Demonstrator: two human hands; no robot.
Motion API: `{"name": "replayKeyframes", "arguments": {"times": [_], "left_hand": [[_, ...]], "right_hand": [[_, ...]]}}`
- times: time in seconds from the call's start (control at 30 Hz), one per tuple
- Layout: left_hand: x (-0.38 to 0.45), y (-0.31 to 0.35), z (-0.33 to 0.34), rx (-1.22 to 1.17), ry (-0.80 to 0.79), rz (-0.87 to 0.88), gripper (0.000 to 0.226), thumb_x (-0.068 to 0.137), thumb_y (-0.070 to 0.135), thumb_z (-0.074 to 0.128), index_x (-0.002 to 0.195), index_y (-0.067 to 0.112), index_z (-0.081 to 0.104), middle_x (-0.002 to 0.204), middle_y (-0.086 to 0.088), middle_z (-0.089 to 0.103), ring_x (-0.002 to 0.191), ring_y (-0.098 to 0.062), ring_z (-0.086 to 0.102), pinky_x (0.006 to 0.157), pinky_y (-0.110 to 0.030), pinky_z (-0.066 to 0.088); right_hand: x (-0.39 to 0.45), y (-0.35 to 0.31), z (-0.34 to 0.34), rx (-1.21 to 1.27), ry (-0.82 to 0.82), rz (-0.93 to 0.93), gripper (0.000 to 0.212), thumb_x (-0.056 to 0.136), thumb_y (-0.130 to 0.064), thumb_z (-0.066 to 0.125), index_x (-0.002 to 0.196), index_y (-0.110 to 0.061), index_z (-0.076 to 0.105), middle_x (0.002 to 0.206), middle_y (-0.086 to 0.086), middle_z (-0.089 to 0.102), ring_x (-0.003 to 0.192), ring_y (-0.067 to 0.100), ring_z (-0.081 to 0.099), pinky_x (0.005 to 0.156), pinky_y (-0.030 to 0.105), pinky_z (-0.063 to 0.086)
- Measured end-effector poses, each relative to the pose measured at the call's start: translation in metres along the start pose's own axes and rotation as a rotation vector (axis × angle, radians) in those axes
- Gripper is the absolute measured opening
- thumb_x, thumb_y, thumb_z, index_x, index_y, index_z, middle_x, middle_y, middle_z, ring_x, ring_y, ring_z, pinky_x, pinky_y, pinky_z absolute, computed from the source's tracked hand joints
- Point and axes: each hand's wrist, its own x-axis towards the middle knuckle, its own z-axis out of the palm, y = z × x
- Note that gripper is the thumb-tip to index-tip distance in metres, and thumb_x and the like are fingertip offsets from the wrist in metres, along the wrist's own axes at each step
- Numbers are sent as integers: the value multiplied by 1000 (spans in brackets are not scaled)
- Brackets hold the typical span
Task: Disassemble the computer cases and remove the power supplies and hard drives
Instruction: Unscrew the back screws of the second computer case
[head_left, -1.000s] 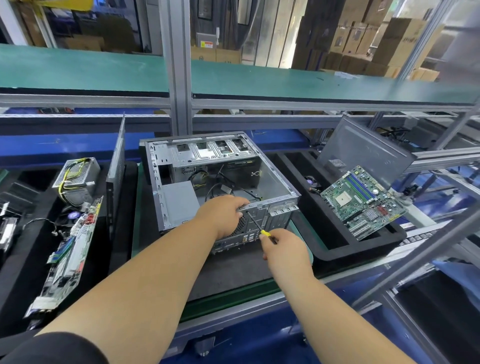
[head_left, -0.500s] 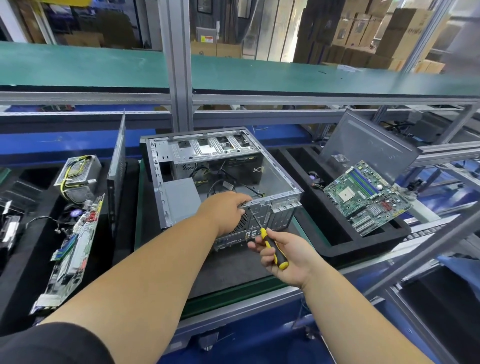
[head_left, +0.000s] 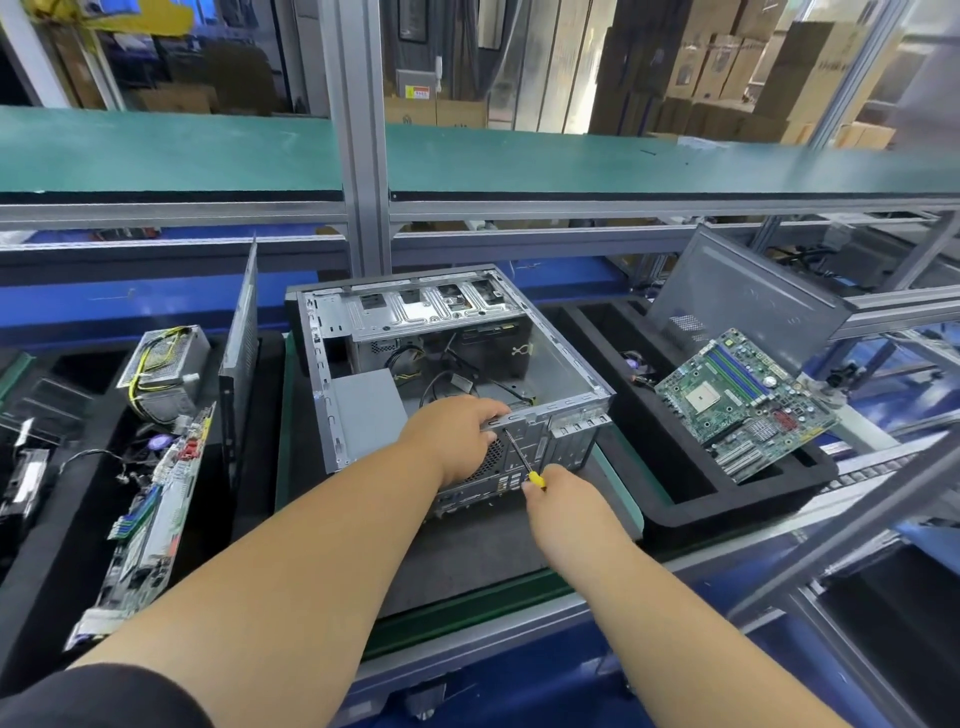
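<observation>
An open grey computer case (head_left: 563, 366) lies on its side on the bench in front of me, with loose black cables inside. My left hand (head_left: 460, 434) grips the top edge of its rear panel. My right hand (head_left: 563, 496) holds a screwdriver (head_left: 522, 454) with a yellow and black handle, and its thin shaft points up against the rear panel. A removed power supply (head_left: 166, 364) with yellow wires sits in the black tray at the left.
A motherboard (head_left: 150, 525) leans in the left black tray beside a case side panel (head_left: 239, 358) standing on edge. Another motherboard (head_left: 748, 400) and a side panel (head_left: 748, 296) rest on the right black foam tray (head_left: 727, 499). An aluminium frame post (head_left: 358, 135) rises behind the case.
My right hand had drawn back with the screwdriver and turned it in the palm; now it is back at the rear panel with the tip against the metal. My left hand stays on the case.
</observation>
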Motion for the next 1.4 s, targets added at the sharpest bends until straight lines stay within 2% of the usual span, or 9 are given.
{"name": "replayKeyframes", "arguments": {"times": [0.17, 0.3, 0.4, 0.7, 0.93, 1.07, 1.2, 1.3, 1.4], "left_hand": [[1, 0, 1, 5, 0, 2, 41, 98, 29, 54, 136, 44, 50, 136, 7, 57, 122, -21, 53, 95, -34, 43], [1, 0, 1, 4, 4, 5, 41, 99, 30, 53, 137, 44, 50, 140, 6, 55, 126, -22, 51, 98, -35, 42], [0, -1, 1, 5, 9, 10, 41, 99, 29, 53, 136, 44, 50, 139, 6, 56, 125, -21, 52, 96, -34, 43], [1, 0, 0, -7, -9, 4, 38, 98, 29, 53, 133, 46, 51, 133, 8, 58, 119, -19, 54, 90, -33, 43], [0, 1, -1, -12, -3, 1, 39, 98, 27, 53, 134, 45, 52, 135, 7, 58, 120, -20, 54, 92, -32, 43], [0, 1, -1, -13, -3, 2, 40, 98, 26, 53, 134, 44, 52, 135, 6, 57, 120, -21, 54, 94, -33, 43], [0, 1, -1, -1, -7, 2, 40, 98, 27, 53, 134, 44, 51, 134, 6, 58, 119, -21, 54, 95, -34, 45], [0, 1, -1, 1, -10, 0, 41, 98, 28, 53, 135, 44, 51, 135, 6, 57, 120, -21, 54, 94, -34, 45], [0, 1, -2, -2, -11, 1, 41, 98, 28, 53, 135, 44, 51, 136, 7, 57, 121, -21, 53, 95, -34, 45]], "right_hand": [[-2, -6, 4, -219, 89, -65, 20, 105, -29, 43, 112, -11, 48, 115, 9, 65, 106, 28, 63, 71, 30, 38], [0, 2, -10, 550, -271, 168, 27, 102, -29, 51, 95, -4, 60, 81, 14, 67, 57, 19, 54, 52, 25, 41], [-3, 14, -18, 1097, -457, 329, 39, 101, -27, 54, 80, 2, 69, 75, 15, 69, 48, 10, 54, 47, 20, 50], [-2, 20, -9, 1378, -603, 367, 37, 101, -37, 50, 76, -9, 53, 50, -1, 36, 33, 8, 25, 32, 20, 21], [-2, 7, -6, 741, -270, 242, 38, 105, -39, 42, 80, -11, 50, 52, 2, 42, 38, 14, 31, 43, 24, 25], [0, 1, -2, -144, 72, 7, 30, 105, -40, 38, 105, -14, 52, 98, 7, 63, 89, 26, 60, 68, 32, 39], [-1, 0, 5, -356, 195, -46, 25, 105, -37, 40, 115, -17, 50, 108, 3, 66, 100, 24, 65, 64, 32, 39], [3, 7, -3, -60, 77, -40, 26, 102, -39, 46, 95, -15, 52, 86, 3, 60, 77, 22, 59, 61, 29, 38], [3, 17, -11, 854, -275, 212, 28, 98, -31, 56, 82, -8, 58, 59, 4, 51, 44, 13, 41, 43, 22, 34]]}}
